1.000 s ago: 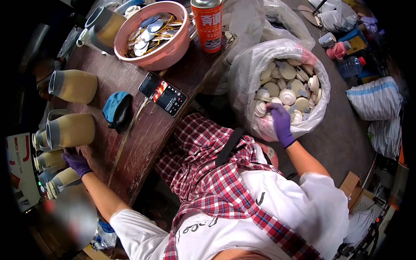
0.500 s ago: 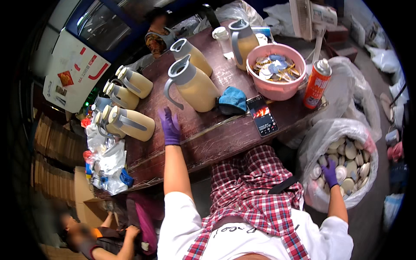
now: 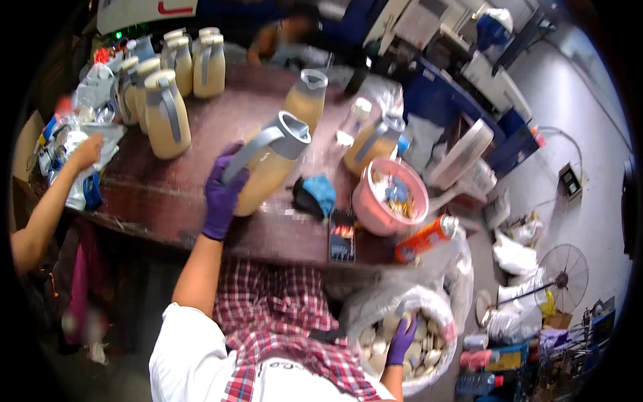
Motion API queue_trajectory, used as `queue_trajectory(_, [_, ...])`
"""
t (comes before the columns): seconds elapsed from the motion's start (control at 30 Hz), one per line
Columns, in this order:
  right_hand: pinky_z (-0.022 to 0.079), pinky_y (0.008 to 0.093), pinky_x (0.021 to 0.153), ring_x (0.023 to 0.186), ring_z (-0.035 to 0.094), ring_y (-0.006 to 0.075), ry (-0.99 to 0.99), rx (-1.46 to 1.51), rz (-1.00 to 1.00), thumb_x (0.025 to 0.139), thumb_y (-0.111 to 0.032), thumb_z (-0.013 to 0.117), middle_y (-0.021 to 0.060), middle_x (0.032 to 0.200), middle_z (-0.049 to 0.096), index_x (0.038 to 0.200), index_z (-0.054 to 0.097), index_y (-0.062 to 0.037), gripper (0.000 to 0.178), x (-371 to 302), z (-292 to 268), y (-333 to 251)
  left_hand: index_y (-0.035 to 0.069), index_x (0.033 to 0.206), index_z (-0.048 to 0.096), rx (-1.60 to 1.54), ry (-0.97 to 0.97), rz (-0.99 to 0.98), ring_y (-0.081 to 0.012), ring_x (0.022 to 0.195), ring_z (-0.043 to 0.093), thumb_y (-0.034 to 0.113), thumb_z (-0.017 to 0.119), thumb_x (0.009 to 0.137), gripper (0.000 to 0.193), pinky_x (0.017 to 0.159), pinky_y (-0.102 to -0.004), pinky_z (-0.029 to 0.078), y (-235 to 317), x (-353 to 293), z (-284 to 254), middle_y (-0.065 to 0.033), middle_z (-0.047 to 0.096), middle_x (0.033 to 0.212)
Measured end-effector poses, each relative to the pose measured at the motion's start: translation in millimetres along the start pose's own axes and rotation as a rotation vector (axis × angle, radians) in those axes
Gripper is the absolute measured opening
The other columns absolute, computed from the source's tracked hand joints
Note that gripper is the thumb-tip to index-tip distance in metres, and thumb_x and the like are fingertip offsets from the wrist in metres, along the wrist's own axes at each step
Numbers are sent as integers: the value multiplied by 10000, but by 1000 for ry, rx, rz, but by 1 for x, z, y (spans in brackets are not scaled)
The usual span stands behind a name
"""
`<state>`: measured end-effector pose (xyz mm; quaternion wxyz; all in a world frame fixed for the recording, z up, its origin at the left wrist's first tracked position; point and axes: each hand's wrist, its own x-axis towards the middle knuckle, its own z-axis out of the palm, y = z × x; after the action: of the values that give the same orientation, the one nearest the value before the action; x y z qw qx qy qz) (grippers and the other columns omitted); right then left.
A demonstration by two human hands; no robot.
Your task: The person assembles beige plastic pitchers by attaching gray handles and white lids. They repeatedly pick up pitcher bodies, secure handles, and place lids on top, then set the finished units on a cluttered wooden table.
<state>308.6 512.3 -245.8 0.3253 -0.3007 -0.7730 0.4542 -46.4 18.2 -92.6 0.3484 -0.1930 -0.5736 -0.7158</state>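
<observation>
My left hand (image 3: 224, 191), in a purple glove, is closed round the grey handle of a cream thermal jug (image 3: 264, 177). The jug has a grey collar and no cream lid on its top; whether its base touches the table is unclear. My right hand (image 3: 402, 342), gloved too, is down in a clear plastic bag (image 3: 442, 298) of round, pale lids (image 3: 429, 345). Its fingers appear closed on one lid, though blur hides the exact grip. Behind the held jug stands another jug (image 3: 308, 100) with an uncovered top. A third jug (image 3: 375, 144) is farther right.
Several lidded jugs (image 3: 167, 127) stand at the table's left. A pink bucket (image 3: 372, 214) of small parts, an orange spray can (image 3: 425, 240), a phone (image 3: 341, 238) and a blue-black cloth item (image 3: 316, 195) are on the right. A co-worker's hand (image 3: 87, 153) touches plastic bags (image 3: 100, 127).
My left hand has gone from open on the table to gripping the nearest jug's handle. My right hand's fingers have drawn together among the lids. The view has swung right.
</observation>
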Motion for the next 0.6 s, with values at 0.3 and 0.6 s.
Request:
queue_trajectory(0.3, [439, 504, 1050, 1245, 544, 367, -772, 836, -348, 1004, -546, 516, 275, 1379, 517, 1350, 477, -74, 587, -10, 117, -307, 22, 1160, 631, -236, -502, -468, -345, 1274, 564, 455, 786, 848, 556, 1138, -480, 366, 138, -80, -34, -229, 648, 1250])
queue_trajectory(0.6, [394, 456, 1090, 1234, 571, 339, -1097, 781, -347, 968, -75, 463, 256, 1288, 615, 1208, 595, 0, 284, 10, 134, -333, 22, 1135, 658, -229, -419, -861, -103, 981, 585, 322, 804, 863, 431, 914, -276, 460, 140, -105, -29, -19, 663, 1035])
